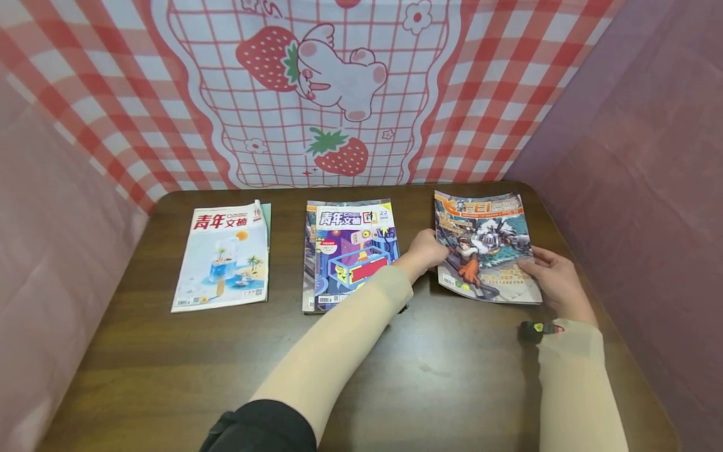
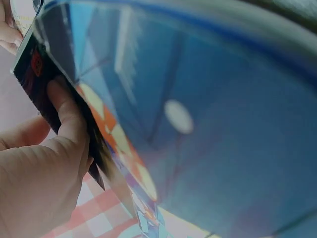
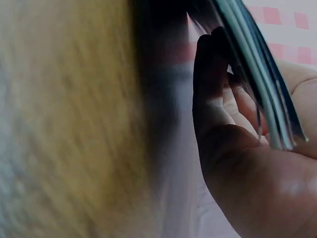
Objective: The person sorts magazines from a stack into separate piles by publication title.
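On the right side of the table, a magazine (image 1: 488, 248) with an orange title and a comic-style cover is held between both hands. My left hand (image 1: 426, 252) pinches its left edge; in the left wrist view the thumb (image 2: 67, 106) lies on a dark cover, with other fingers behind. At the lower right edge, my right hand (image 1: 556, 281) grips it, thumb on top. The right wrist view shows the thick page edges (image 3: 265, 84) between the thumb side and the fingers, which reach underneath.
A purple-covered magazine (image 1: 356, 257) lies on another magazine mid-table, beside my left forearm. Farther left, a white magazine (image 1: 223, 260) with a red title covers a greenish one. A checked strawberry cloth (image 1: 486, 75) hangs behind the brown table (image 1: 226, 370); pinkish cloth flanks both sides.
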{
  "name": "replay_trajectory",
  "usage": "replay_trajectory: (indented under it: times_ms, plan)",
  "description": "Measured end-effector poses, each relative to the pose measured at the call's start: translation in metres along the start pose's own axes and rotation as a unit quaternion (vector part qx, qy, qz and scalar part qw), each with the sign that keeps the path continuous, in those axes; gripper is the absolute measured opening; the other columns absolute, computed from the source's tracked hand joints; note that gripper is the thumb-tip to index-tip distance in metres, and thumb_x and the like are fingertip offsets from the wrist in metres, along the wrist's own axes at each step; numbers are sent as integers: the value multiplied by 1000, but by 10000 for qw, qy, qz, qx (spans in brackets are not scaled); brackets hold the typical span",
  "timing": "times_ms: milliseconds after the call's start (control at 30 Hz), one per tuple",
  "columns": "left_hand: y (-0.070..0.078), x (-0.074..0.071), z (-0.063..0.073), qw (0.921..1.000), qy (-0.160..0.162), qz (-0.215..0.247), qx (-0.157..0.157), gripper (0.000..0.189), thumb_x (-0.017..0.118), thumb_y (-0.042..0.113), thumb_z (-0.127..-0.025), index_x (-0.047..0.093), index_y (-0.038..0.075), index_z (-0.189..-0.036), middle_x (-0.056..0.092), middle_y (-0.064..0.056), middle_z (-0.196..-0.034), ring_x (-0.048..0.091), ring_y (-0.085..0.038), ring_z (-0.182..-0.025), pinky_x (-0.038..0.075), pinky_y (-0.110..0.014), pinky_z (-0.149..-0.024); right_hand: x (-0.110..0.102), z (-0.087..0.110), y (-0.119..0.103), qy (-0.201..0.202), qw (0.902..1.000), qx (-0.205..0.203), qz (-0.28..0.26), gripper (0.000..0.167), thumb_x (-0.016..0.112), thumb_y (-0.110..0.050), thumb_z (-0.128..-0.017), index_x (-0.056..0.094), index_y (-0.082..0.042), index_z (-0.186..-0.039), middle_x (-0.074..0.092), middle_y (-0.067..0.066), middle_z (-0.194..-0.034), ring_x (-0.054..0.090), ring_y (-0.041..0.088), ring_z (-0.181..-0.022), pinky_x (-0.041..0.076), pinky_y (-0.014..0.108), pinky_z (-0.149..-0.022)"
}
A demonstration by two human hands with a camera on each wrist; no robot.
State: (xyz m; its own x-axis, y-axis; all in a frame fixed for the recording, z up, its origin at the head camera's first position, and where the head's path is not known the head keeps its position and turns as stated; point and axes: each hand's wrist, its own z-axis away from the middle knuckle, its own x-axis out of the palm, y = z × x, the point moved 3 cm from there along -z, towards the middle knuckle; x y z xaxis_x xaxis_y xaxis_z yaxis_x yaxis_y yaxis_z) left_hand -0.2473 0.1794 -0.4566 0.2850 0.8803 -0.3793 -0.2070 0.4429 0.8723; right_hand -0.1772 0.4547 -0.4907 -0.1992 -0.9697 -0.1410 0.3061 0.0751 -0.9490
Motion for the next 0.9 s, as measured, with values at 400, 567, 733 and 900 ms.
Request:
replay_trajectory:
  times_ms: [400,567,733,900]
  plan:
    - [0,-3,2,9988,-36,-491,-53,15,68,2,-84,65,1,-99,62,-6,-85,59,-20,-68,57,-33,-58,3,4,-7,99,9880,103,1538,77,64,-34,-102,27,5,-157,48,28,-141,62,9,-91,56,24,-73]
    - [2,-8,6,9934,-42,-1145,18,13,72,8,-84,67,2,-96,64,-6,-83,61,-18,-70,52,-26,-57,2,9,-13,206,9693,40,2451,76,62,-40,-101,36,10,-152,50,32,-141,57,24,-107,50,26,-79]
    - [3,-10,8,9905,-105,-1372,63,6,70,7,-84,66,4,-87,63,-5,-75,61,-17,-61,51,-24,-52,1,11,-17,255,9618,35,2726,74,59,-41,-102,39,13,-148,46,35,-144,47,41,-123,46,54,-97]
    - [2,-14,8,9887,-153,-1486,155,5,70,8,-83,66,5,-84,64,-5,-73,62,-18,-61,50,-26,-53,0,13,-20,227,9533,-193,3004,72,57,-41,-103,41,15,-146,47,36,-142,45,46,-129,40,62,-104]
